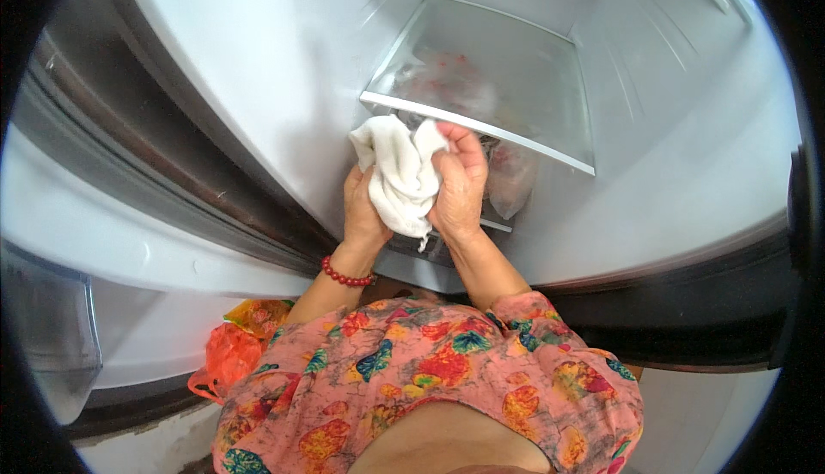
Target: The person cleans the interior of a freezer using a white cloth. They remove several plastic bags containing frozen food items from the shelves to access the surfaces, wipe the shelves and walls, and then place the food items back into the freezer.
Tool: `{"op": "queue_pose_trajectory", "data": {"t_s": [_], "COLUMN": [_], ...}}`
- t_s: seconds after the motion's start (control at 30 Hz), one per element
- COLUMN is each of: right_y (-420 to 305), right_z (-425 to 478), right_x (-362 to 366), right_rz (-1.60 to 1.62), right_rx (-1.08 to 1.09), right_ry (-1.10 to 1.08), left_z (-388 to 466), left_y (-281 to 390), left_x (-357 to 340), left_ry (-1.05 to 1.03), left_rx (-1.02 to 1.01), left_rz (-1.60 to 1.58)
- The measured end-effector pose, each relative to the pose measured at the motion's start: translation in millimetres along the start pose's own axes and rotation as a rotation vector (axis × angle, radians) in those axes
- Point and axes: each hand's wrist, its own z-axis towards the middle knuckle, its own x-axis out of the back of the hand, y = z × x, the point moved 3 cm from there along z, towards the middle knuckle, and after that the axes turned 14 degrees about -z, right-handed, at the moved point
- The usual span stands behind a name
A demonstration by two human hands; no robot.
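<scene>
A crumpled white cloth point(403, 174) is bunched between my two hands, just in front of a refrigerator's glass shelf point(515, 55). My left hand point(364, 206) grips its left side, the fingers partly hidden behind the folds. On the right, my right hand point(461, 181) pinches the cloth with thumb and curled fingers, which look slightly blurred. A frayed thread dangles from the cloth's lower edge. The shelf's white front trim point(541, 145) runs right behind my fingers. Below the shelf hangs a clear plastic bag point(510, 181) with pinkish contents.
Through the glass, bagged food point(445, 81) shows blurrily. The open refrigerator door point(51, 184) with its dark gasket curves along my left, with a clear door bin point(51, 332) on it. A red plastic bag point(232, 355) lies low at left. The cabinet's side wall point(677, 171) rises at right.
</scene>
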Motion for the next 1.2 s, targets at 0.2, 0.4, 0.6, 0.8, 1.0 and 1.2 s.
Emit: {"op": "queue_pose_trajectory", "data": {"t_s": [0.2, 0.4, 0.6, 0.8, 1.0, 1.2], "right_y": [-14.7, -5.1, 10.8, 1.2, -22.8, -47.8], "right_z": [33.5, 24.2, -9.1, -16.2, -26.3, -15.0], "right_x": [-65.3, -74.3, -38.2, 7.7, 45.7, 74.8], "right_rz": [-0.182, -0.890, -0.797, -0.209, 0.121, 0.225], "right_rx": [0.371, 0.756, 0.094, -0.109, 0.019, 0.127], "right_ry": [-0.183, -0.245, -0.790, -0.116, 0.182, 0.331], "left_z": [-16.8, -27.1, -38.2, -33.6, -8.0, 28.4], "left_y": [15.4, 19.1, -1.7, -10.3, -38.6, -89.5], "left_x": [-12.1, -8.3, 31.0, 18.7, -28.7, -56.5], "left_ry": [0.031, 0.079, 0.178, 0.071, -0.133, -0.174], "left_rx": [-0.110, -0.101, 0.010, 0.077, 0.158, 0.371], "left_rz": [-0.102, -0.045, 0.039, 0.167, 0.015, -0.195]}}
